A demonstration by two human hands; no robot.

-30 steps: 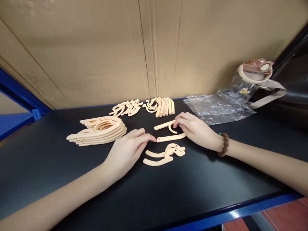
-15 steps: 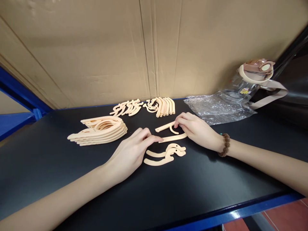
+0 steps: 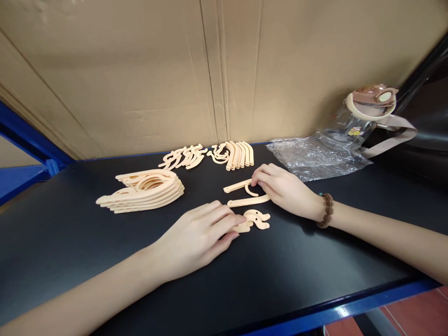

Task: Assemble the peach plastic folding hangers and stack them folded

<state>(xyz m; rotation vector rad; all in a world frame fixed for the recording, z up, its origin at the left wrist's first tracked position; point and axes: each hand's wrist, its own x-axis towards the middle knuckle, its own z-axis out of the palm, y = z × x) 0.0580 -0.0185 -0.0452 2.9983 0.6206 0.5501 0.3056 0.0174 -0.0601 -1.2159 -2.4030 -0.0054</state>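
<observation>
On the black tabletop (image 3: 280, 280) lie cream plastic hanger parts. My left hand (image 3: 199, 235) rests over two curved arm pieces (image 3: 257, 219), fingers closing around their left ends and hiding them. My right hand (image 3: 285, 189), with a bead bracelet at the wrist, pinches a hook-and-bar piece (image 3: 240, 186) by its right end. A straight bar (image 3: 247, 201) lies just below that hand, between the two hands.
A stack of folded hangers (image 3: 145, 189) sits at the left. Two rows of loose parts (image 3: 184, 157) (image 3: 240, 154) lie by the cardboard wall. A clear plastic bag (image 3: 315, 158) and a water bottle (image 3: 367, 114) are at the right. The blue table edge runs along the front.
My left hand has left the end of the straight bar and moved down and right onto the two curved pieces, covering their left ends. The right hand has stayed in place.
</observation>
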